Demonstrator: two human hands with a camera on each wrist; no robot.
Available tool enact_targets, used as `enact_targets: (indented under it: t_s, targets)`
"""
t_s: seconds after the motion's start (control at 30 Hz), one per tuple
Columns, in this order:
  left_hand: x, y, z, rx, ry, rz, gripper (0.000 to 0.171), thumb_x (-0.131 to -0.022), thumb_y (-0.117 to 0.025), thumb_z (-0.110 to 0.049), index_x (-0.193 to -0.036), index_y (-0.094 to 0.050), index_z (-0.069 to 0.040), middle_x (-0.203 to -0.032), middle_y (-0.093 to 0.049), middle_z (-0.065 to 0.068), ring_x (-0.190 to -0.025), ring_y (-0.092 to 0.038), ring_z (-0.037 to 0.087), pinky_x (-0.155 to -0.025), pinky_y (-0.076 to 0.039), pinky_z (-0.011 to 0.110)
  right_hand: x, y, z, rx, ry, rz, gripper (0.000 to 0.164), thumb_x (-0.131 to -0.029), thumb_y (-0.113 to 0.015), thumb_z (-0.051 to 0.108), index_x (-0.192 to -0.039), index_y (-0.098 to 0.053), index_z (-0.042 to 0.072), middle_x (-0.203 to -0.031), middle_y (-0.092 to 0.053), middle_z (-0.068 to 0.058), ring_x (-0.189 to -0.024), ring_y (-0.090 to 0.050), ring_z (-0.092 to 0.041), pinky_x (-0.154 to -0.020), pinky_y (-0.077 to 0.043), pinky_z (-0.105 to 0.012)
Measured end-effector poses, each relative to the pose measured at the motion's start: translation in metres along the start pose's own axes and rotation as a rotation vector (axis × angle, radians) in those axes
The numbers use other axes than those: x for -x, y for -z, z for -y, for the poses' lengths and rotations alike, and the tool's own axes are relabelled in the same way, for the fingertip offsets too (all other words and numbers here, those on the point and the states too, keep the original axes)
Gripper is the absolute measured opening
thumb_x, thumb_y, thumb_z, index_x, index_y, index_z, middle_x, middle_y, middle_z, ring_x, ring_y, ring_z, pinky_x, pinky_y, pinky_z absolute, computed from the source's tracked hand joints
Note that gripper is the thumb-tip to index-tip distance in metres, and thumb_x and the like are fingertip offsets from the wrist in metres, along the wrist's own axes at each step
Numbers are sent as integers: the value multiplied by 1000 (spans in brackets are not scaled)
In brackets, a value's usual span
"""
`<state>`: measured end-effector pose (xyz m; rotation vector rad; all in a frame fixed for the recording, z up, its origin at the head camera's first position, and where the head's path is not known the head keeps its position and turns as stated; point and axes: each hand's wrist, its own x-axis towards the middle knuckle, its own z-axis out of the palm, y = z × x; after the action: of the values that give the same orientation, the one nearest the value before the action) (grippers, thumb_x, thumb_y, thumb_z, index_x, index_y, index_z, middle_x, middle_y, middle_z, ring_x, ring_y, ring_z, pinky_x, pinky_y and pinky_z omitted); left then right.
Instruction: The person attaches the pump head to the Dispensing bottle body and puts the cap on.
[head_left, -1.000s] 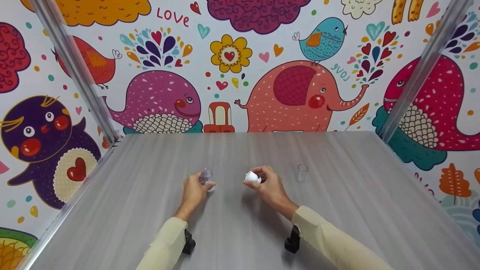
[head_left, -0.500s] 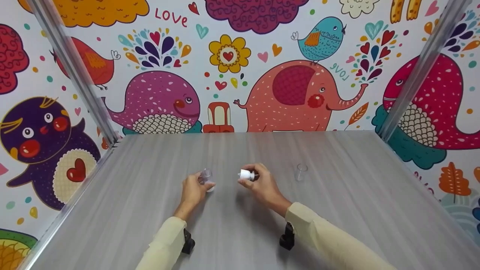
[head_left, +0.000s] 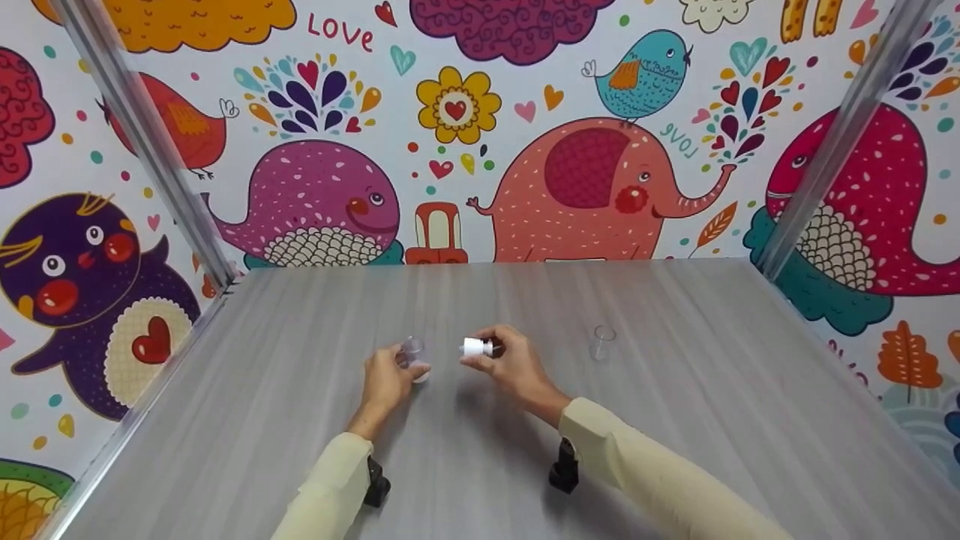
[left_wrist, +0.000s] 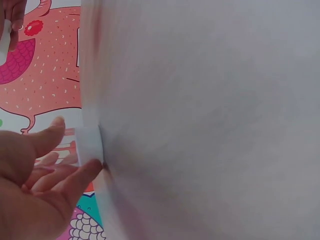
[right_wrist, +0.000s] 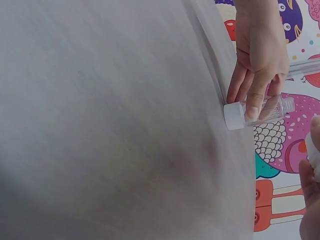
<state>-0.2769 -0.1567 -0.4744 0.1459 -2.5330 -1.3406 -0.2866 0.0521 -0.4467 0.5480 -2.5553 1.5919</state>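
Observation:
A small clear bottle [head_left: 414, 351] with a white base stands upright on the table, its threaded neck [right_wrist: 287, 104] uncovered. My left hand [head_left: 386, 381] holds it around the side, thumb to the right; the white base [left_wrist: 90, 144] shows below the fingers in the left wrist view. Just right of the bottle and apart from it, my right hand [head_left: 516, 366] pinches a white bottle top [head_left: 475, 347] above the table, tilted on its side. In the right wrist view only part of that hand and of the top [right_wrist: 314, 151] shows at the edge.
A clear, open-mouthed cup or cover [head_left: 602, 343] stands on the grey wood-grain table [head_left: 675, 435], right of my right hand. Printed cartoon walls [head_left: 450, 172] and metal posts [head_left: 161, 157] border the table at the back and sides.
My right hand has moved left with the white bottle top, closer to the bottle, and the top has turned to lie more level. The left hand and bottle have stayed put.

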Motion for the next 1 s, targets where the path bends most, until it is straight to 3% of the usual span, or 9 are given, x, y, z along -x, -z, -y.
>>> enact_targets:
  t_s: [0.2, 0.6, 1.0]
  targets:
    - [1, 0, 0, 16, -30, -10, 33, -81, -80, -5, -108, -70, 10, -109, -73, 28, -106, -70, 40, -91, -55, 49, -3, -3, 4, 31, 33, -6, 33, -85, -78, 26, -114, -68, 14, -107, -67, -4, -94, -60, -15, -82, -56, -29]
    - [3, -1, 0, 22, -24, -5, 28, -83, -78, -3, -107, -71, 10, -110, -73, 27, -106, -70, 40, -91, -55, 49, -13, -11, 16, 50, 27, 30, 34, -84, -80, 26, -113, -68, 14, -109, -64, -4, -95, -59, -16, -81, -57, -29]
    - [2, -2, 0, 4, -26, -22, 27, -81, -80, -4, -104, -73, 8, -105, -74, 26, -103, -71, 38, -88, -56, 48, -21, -20, 25, 102, 65, 43, 29, -85, -80, 15, -111, -68, 11, -107, -63, -6, -92, -58, -15, -81, -55, -31]
